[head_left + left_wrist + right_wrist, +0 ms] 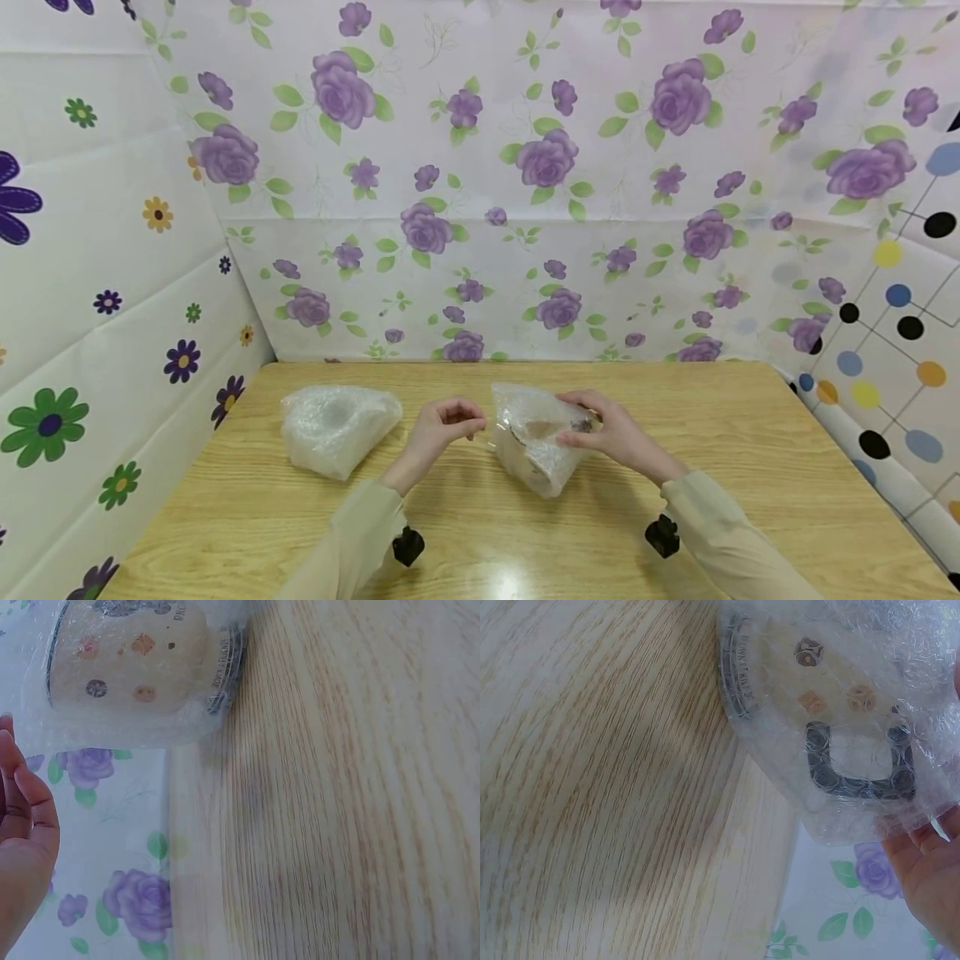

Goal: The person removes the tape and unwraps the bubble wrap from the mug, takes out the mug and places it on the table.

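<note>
The cream, dark-handled mug in clear bubble wrap (pixel 536 462) is best steadied firmly without squeezing — it could slip. Over the pale wooden table (pixel 465 533), the right hand (pixel 611 429) clamps its right side; the left hand (pixel 444 425) curls just off its left (whether pinching anything, I cannot tell).

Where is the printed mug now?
In the head view, just right of centre: the mug is inside bubble wrap gripped by the right hand.
</note>
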`<state>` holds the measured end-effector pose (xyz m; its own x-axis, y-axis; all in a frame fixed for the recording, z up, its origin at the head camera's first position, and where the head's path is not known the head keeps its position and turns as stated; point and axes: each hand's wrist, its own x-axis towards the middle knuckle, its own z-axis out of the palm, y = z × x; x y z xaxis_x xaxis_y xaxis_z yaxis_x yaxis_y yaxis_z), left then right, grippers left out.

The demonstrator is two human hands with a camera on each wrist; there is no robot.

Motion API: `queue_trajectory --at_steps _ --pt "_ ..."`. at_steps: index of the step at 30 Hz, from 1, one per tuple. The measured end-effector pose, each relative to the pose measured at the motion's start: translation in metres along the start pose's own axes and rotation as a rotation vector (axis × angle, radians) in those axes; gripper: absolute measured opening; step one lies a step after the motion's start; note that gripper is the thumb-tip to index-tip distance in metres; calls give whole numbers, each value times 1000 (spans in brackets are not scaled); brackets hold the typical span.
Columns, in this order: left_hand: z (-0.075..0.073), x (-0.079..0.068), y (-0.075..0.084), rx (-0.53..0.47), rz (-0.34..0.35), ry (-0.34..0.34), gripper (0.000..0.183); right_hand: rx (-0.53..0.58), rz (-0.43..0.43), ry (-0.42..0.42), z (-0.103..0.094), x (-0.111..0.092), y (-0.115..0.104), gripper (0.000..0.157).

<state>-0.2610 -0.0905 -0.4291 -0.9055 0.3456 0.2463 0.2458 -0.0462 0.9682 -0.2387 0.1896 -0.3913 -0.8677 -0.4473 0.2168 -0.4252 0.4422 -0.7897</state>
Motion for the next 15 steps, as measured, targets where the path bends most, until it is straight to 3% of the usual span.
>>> queue_trajectory --at_steps 4,11,15 --pt "2 0 4 19 6 -18 14 -9 5 -3 -1 -1 -4 58" --pt "12 -6 29 102 42 -29 13 -18 1 -2 -1 0 -3 58" --pt "14 -6 29 116 43 -23 12 -9 0 -6 -1 0 -2 57"
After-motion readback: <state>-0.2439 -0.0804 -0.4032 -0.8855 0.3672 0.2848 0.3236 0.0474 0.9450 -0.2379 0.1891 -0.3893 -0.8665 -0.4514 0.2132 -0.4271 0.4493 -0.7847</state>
